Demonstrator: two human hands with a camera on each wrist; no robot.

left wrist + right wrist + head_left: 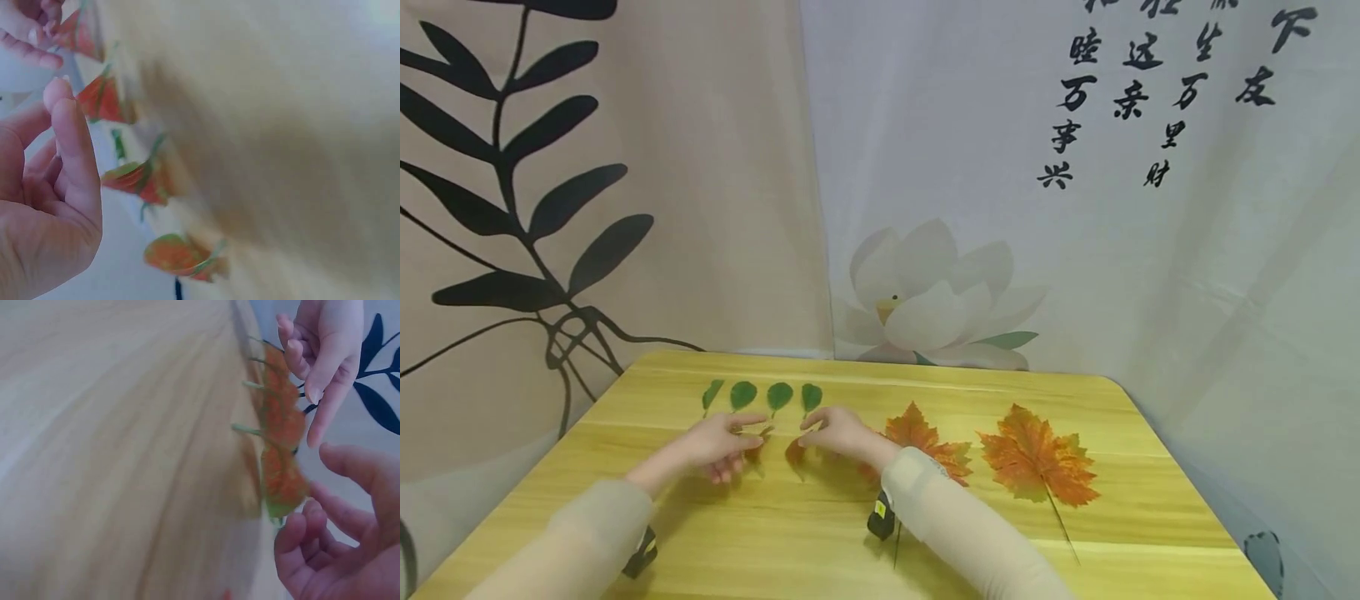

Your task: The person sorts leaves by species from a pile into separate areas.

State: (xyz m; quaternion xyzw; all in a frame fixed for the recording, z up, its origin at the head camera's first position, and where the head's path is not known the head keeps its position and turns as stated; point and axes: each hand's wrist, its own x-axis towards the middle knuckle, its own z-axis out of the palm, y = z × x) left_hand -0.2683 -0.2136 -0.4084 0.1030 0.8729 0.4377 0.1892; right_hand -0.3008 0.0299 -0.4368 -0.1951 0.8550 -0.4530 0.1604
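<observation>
Over the wooden table, my left hand (721,447) hovers by a small reddish leaf (754,452), thumb and index finger apart. To its right, my right hand (842,433) reaches beside another reddish leaf (794,454), its fingers loosely bent. Several such red-orange leaves with green stems stand in a row, as the left wrist view shows with one leaf (178,256) close by. In the right wrist view the nearest leaf (284,481) lies just beside the right fingertips; whether they touch it cannot be told. Behind the hands, several small green leaves (780,395) form a row.
Two large orange maple leaves lie to the right: one (913,429) partly behind my right forearm, the other (1037,458) farther right with a long stem. The yellow wooden table (820,542) ends at a printed curtain (722,208) behind.
</observation>
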